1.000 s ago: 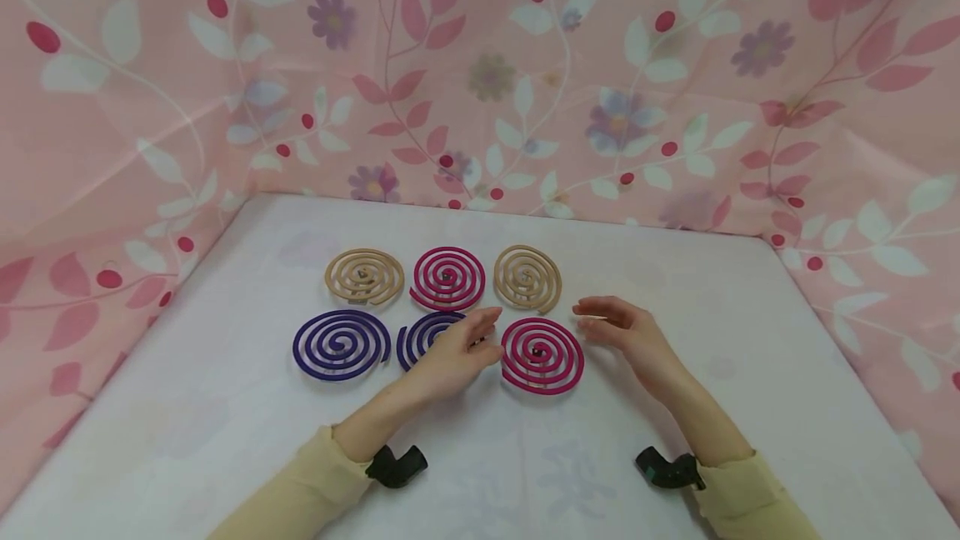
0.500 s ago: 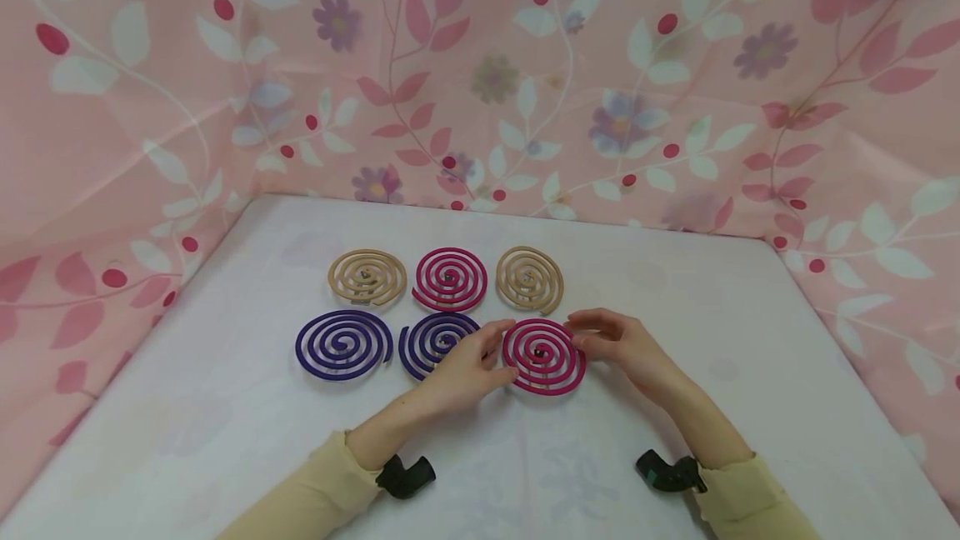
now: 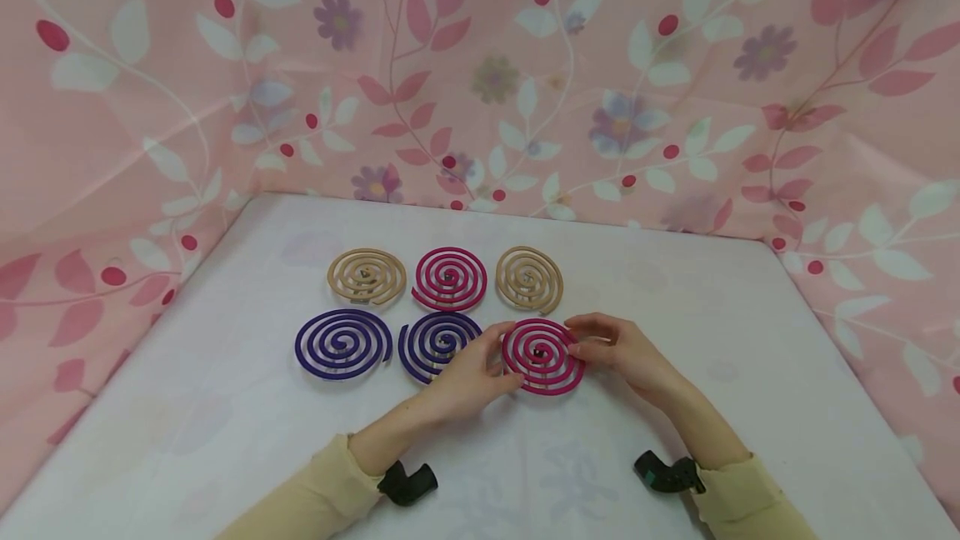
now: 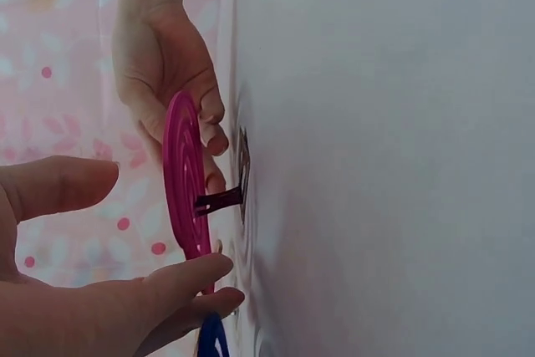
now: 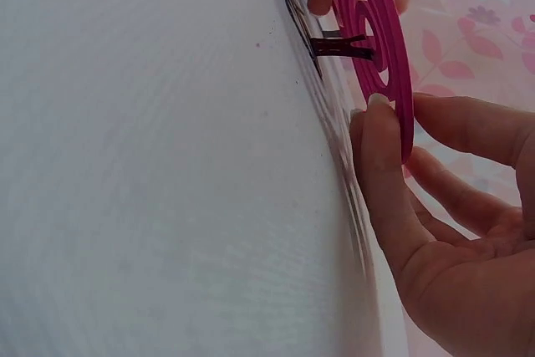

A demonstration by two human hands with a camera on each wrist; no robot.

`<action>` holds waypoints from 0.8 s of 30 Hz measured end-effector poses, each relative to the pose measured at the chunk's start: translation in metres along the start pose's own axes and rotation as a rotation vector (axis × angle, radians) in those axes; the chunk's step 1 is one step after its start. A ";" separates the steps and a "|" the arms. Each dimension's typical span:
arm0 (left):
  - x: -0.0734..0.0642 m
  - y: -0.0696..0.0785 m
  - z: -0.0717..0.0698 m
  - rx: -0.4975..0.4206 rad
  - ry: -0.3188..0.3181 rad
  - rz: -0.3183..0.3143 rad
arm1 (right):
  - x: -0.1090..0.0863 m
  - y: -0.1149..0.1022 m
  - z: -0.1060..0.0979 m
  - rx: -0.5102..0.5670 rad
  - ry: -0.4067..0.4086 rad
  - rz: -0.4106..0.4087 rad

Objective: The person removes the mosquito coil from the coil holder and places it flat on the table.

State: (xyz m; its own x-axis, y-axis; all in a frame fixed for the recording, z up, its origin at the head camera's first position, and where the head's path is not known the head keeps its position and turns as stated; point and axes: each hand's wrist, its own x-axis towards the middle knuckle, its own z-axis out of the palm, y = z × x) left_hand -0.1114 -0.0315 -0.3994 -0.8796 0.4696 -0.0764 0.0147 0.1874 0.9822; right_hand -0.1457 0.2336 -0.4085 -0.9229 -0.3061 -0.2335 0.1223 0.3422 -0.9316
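In came both hands: since a second earlier, the right hand point(image 3: 626, 357) had slid inward onto the front pink coil point(image 3: 542, 359) and the left hand point(image 3: 467, 377) had moved up to the opposite rim, while the coil itself sat in the same spot. That looked like the reach giving way to a hold, with no lift yet.

And the grip! The right hand had its thumb and fingers pinched on the rim, one side above and one below, at about two to three o'clock. The left hand was looser, thumb and fingers wide apart about the rim from eight to eleven o'clock; its own wrist view showed a gap beside that thumb, and whether the fingers touched underneath I couldn't tell.

Below, a dark stand point(image 4: 221, 200) propped the coil off the white table point(image 3: 712, 340). Just beside, at nine o'clock, was the middle purple coil point(image 3: 444, 339), partly behind the left hand, with the left purple coil point(image 3: 342, 344) farther along. At twelve came the right tan coil point(image 3: 528, 278), between ten and eleven the rear pink coil point(image 3: 449, 278), and out at ten the left tan coil point(image 3: 366, 275).
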 end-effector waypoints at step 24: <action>-0.001 -0.001 0.005 -0.112 0.043 -0.021 | 0.001 0.001 0.002 0.093 -0.035 -0.018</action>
State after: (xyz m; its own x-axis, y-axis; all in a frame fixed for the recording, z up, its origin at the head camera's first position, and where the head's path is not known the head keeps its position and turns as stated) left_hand -0.1082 -0.0281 -0.4009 -0.8986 0.4291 -0.0919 -0.0548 0.0981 0.9937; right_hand -0.1460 0.2320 -0.4097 -0.9122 -0.3424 -0.2249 0.1411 0.2528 -0.9572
